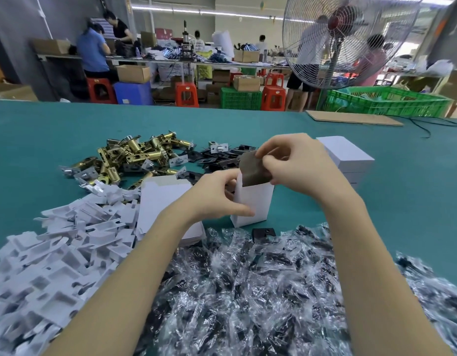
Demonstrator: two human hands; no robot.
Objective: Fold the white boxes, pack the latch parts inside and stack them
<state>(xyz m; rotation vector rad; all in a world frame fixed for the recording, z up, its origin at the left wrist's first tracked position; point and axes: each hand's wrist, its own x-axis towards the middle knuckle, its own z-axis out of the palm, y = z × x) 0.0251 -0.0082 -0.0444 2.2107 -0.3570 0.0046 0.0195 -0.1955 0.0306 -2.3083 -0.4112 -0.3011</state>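
Few closed white card boxes [347,156] stacked just right of upright open white box [253,201] mid-counter; left hand [217,199] grips its side, right hand [294,160] pinches grey flap [253,170] w/ curled fingers; latch piles left, mostly unpacked.

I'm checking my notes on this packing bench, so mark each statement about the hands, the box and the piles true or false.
1. The left hand grips the upright white box. True.
2. The right hand is idle on the table. False: it pinches the box's top flap.
3. The brass latches lie beyond the white inserts. True.
4. The finished boxes are stacked left of the hands. False: right.
5. The plastic-bagged parts lie nearest the camera. True.
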